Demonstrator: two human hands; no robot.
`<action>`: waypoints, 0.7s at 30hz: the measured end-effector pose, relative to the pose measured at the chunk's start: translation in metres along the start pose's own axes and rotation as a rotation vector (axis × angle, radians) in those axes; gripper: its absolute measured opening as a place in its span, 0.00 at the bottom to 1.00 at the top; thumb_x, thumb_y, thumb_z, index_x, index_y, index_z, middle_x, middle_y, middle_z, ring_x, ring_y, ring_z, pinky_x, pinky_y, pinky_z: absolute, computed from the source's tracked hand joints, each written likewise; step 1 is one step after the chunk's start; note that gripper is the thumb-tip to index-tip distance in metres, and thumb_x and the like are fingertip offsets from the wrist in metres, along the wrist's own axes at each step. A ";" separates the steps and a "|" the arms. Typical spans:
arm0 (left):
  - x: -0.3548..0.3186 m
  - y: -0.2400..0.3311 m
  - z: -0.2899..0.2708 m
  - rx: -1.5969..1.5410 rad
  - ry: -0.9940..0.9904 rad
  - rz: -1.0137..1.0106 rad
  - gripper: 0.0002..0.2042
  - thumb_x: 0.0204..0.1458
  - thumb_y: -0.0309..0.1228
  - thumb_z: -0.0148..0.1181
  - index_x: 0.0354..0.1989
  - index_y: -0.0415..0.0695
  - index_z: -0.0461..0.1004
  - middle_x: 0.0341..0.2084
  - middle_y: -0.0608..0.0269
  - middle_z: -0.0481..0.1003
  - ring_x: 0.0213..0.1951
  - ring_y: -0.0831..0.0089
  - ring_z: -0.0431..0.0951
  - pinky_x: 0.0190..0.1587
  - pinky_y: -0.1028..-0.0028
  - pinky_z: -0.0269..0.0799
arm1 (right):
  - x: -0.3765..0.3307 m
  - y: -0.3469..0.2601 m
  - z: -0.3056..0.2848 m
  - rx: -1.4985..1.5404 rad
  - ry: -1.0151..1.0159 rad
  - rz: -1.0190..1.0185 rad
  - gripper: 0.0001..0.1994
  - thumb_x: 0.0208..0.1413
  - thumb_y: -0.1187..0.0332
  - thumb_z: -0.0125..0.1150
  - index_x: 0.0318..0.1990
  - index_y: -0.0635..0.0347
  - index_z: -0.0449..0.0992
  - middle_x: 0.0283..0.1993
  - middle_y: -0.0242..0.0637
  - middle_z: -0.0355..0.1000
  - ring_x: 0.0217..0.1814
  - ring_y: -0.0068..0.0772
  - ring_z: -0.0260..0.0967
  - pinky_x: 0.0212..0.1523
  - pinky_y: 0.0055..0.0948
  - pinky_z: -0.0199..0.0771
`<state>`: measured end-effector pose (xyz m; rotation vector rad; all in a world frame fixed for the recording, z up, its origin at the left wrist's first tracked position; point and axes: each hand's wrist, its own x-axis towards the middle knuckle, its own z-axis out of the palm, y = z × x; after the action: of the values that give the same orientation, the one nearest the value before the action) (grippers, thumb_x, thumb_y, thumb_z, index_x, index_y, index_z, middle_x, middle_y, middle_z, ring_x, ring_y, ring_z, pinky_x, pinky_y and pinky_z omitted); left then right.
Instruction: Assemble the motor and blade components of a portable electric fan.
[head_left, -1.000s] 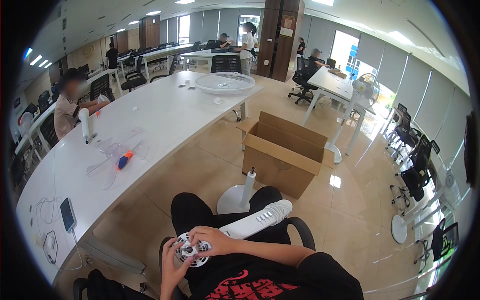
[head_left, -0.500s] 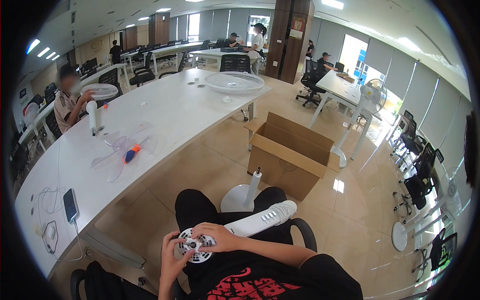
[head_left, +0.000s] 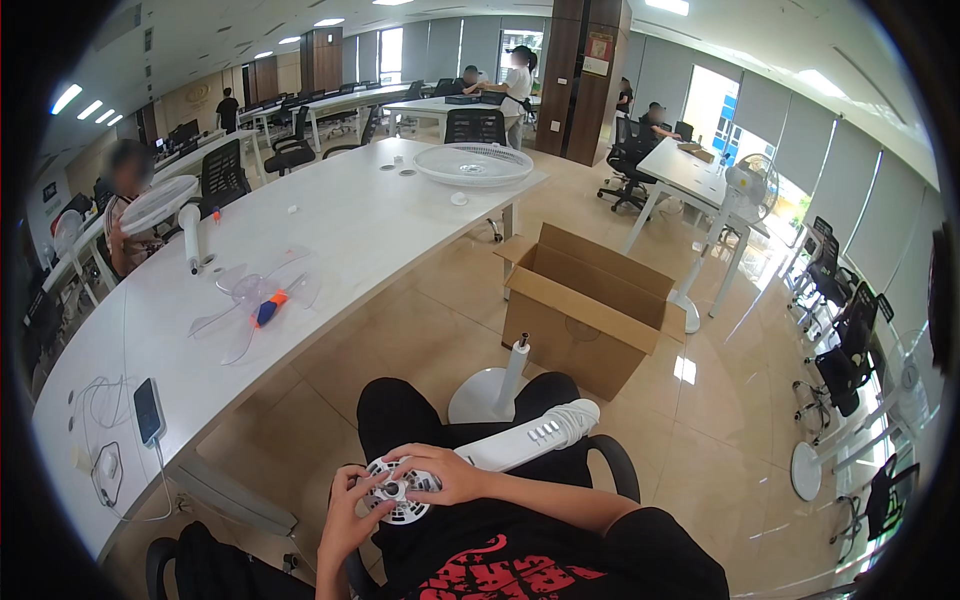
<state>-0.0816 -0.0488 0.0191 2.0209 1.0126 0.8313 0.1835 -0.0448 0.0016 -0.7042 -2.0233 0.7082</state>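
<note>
Across my lap lies a white fan body (head_left: 505,446) with a row of buttons and a cord (head_left: 578,420) wound round its far end. Its round slotted motor housing (head_left: 408,514) points up at me. My left hand (head_left: 348,515) curls its thumb and fingers around the small white piece at the housing's center. From the other side, my right hand (head_left: 447,474) bends over the housing, its fingertips at that same center piece. The fingers partly cover the shaft. Between my knees stands a white round base with a short pole (head_left: 512,372).
Left is a long white table (head_left: 340,215) with clear fan blades (head_left: 245,300), a small blue-and-orange tool (head_left: 268,308), a phone (head_left: 148,410) and a fan grille (head_left: 470,165). An open cardboard box (head_left: 575,335) stands ahead. A person (head_left: 125,215) sits across the table holding another grille.
My hands stay at the motor's center with only slight finger movement. The person across the table has tilted and raised their grille. The whole view has shifted slightly.
</note>
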 end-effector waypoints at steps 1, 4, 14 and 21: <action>0.002 -0.003 -0.001 0.001 -0.002 0.000 0.25 0.46 0.30 0.81 0.56 0.45 0.84 0.59 0.53 0.74 0.61 0.55 0.75 0.65 0.59 0.70 | -0.001 0.003 0.001 0.000 0.002 0.000 0.19 0.57 0.64 0.76 0.54 0.57 0.79 0.62 0.46 0.74 0.67 0.50 0.72 0.66 0.43 0.74; 0.007 -0.003 -0.004 0.091 -0.047 0.140 0.26 0.45 0.29 0.80 0.56 0.42 0.82 0.54 0.55 0.76 0.57 0.57 0.76 0.64 0.60 0.70 | -0.004 0.012 0.004 -0.029 -0.033 -0.012 0.20 0.56 0.65 0.76 0.55 0.57 0.79 0.64 0.45 0.74 0.68 0.49 0.72 0.68 0.43 0.73; 0.004 -0.001 -0.002 -0.120 0.060 0.025 0.21 0.48 0.22 0.75 0.52 0.41 0.79 0.54 0.52 0.79 0.63 0.53 0.77 0.64 0.59 0.72 | 0.000 0.004 0.002 -0.043 0.003 -0.043 0.20 0.54 0.63 0.78 0.52 0.57 0.80 0.58 0.40 0.76 0.62 0.47 0.75 0.63 0.41 0.75; 0.001 -0.001 0.000 -0.151 0.138 0.044 0.20 0.49 0.21 0.74 0.52 0.39 0.79 0.51 0.52 0.79 0.56 0.55 0.80 0.61 0.61 0.73 | 0.000 0.010 0.007 -0.030 0.021 -0.043 0.18 0.54 0.61 0.79 0.46 0.57 0.80 0.56 0.38 0.78 0.62 0.45 0.75 0.62 0.41 0.75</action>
<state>-0.0811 -0.0478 0.0185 1.8844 0.9526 1.0508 0.1795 -0.0392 -0.0085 -0.6804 -2.0281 0.6439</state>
